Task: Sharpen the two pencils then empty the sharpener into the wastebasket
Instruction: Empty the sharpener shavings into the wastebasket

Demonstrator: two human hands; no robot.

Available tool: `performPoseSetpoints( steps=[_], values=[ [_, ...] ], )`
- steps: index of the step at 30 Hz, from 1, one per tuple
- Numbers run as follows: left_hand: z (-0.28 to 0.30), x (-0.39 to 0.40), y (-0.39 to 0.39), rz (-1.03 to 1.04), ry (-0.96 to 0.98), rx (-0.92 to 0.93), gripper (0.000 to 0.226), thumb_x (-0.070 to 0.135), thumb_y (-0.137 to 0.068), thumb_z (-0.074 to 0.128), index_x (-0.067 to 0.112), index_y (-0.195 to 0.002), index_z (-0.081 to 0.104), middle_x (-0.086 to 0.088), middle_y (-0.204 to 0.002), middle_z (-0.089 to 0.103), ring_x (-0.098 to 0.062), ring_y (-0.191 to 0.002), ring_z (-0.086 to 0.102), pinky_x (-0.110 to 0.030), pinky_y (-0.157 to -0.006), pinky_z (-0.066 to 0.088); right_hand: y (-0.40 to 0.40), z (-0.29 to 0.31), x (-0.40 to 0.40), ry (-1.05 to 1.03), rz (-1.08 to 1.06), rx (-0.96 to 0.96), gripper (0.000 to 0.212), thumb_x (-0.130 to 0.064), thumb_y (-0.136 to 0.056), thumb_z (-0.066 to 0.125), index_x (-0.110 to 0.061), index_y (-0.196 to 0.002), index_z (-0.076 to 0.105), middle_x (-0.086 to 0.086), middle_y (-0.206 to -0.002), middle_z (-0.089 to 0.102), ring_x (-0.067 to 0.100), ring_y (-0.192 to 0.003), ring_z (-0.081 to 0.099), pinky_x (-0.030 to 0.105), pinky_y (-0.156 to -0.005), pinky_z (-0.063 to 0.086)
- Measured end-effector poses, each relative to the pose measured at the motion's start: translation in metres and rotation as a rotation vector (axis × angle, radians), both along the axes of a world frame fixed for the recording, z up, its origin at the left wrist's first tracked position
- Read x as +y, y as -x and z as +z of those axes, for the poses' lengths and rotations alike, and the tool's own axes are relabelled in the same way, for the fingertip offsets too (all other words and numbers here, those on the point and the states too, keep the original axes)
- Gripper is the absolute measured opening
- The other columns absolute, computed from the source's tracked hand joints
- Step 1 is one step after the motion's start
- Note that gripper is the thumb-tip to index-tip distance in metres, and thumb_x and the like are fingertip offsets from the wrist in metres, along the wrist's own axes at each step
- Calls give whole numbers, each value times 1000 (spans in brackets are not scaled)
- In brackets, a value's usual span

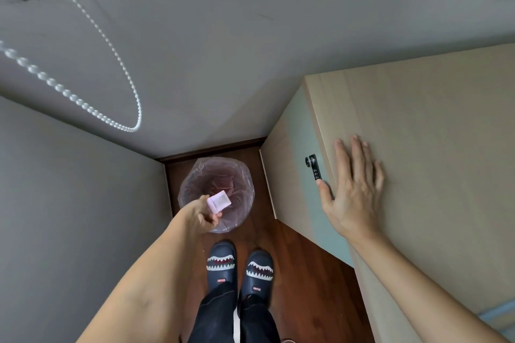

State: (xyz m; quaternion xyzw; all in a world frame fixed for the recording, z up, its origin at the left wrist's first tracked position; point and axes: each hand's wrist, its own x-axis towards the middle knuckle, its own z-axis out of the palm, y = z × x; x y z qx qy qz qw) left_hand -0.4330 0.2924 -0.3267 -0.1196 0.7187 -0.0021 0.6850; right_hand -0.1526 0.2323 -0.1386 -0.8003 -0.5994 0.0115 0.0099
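The pale pink sharpener (219, 202) is being pinched in the curled fingers of the left hand (204, 216) above the mouth of the bag-lined wastebasket (245, 175), while the right hand (354, 192) is being rested flat, fingers straight and holding nothing, on the wooden cabinet (432, 133). Shavings could be scattered onto the floor (301, 259) if it is being tipped too near the rim, or the sharpener itself dropped in if the pinch is loosened. Small writing is being shown on the slippers' (221, 264) red tags but is too blurred to be read; the pencils are not being seen.
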Motion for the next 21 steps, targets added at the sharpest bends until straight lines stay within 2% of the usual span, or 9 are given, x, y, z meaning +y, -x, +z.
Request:
performPoseSetpoints(
  steps=[2, 7, 10, 11, 13, 15, 18, 19, 21],
  values=[
    [3, 2, 2, 26, 14, 49, 46, 40, -94, 50, -1, -72, 50, -13, -69, 48, -16, -53, 43, -19, -40, 37, 0, 0, 1, -12, -5, 13, 86, -37, -76, 64, -25, -146, 16, 10, -156, 23, 27, -145, 20, 53, -111, 26],
    [20, -2, 7, 91, -30, 6, 50, 46, -95, 48, -3, -88, 56, -18, -74, 52, -17, -57, 45, -21, -47, 36, 1, 2, 0, 22, -15, 23, 90, -36, -71, 67, -23, -146, 19, 10, -156, 23, 28, -144, 21, 54, -111, 27],
    [51, -8, 3, -15, -149, -13, 45, 45, -93, 53, 1, -104, 54, -17, -78, 54, -21, -60, 50, -24, -50, 39, 4, 12, 1, 111, -9, 50, 100, -38, -67, 71, -21, -147, 13, 12, -157, 17, 30, -146, 16, 54, -114, 23],
    [65, -10, 0, -128, -245, 28, 45, 44, -91, 57, 1, -103, 56, -17, -78, 55, -24, -61, 53, -26, -52, 43, 3, 17, 2, 165, 0, 76, 105, -41, -67, 72, -21, -148, 8, 12, -159, 11, 30, -147, 10, 54, -115, 19],
    [94, -19, -6, -547, -531, 237, 49, 44, -86, 64, -3, -99, 65, -16, -78, 65, -29, -68, 64, -30, -62, 51, -3, 31, 4, 285, 45, 160, 110, -47, -71, 70, -19, -148, -4, 11, -160, -5, 29, -148, -4, 54, -119, 11],
    [133, -32, -12, -861, -874, 345, 42, 43, -82, 68, 4, -98, 69, -8, -83, 71, -22, -78, 68, -27, -68, 53, -12, 50, 0, 345, 67, 327, 106, -46, -78, 66, -17, -148, -8, 9, -160, -10, 26, -148, -7, 54, -120, 11],
    [189, -55, -26, -984, -1264, 204, 24, 32, -76, 78, 31, -92, 60, 17, -81, 67, 7, -72, 66, -5, -59, 49, -28, 89, -31, 296, 48, 468, 93, -40, -86, 60, -21, -148, -6, 9, -160, -1, 26, -148, 1, 53, -120, 13],
    [204, -63, -33, -999, -1348, 144, 30, 27, -75, 80, 36, -92, 57, 19, -82, 67, 9, -72, 67, -3, -59, 50, -35, 102, -48, 264, 46, 472, 88, -39, -87, 58, -22, -149, -2, 9, -160, 4, 26, -148, 4, 52, -120, 13],
    [233, -77, -52, -1061, -1483, 92, 39, 19, -73, 81, 37, -98, 57, 17, -89, 70, 4, -80, 69, -11, -70, 56, -55, 128, -88, 201, 41, 499, 77, -36, -90, 57, -21, -148, 10, 7, -158, 19, 24, -145, 18, 47, -119, 20]
  ],
)
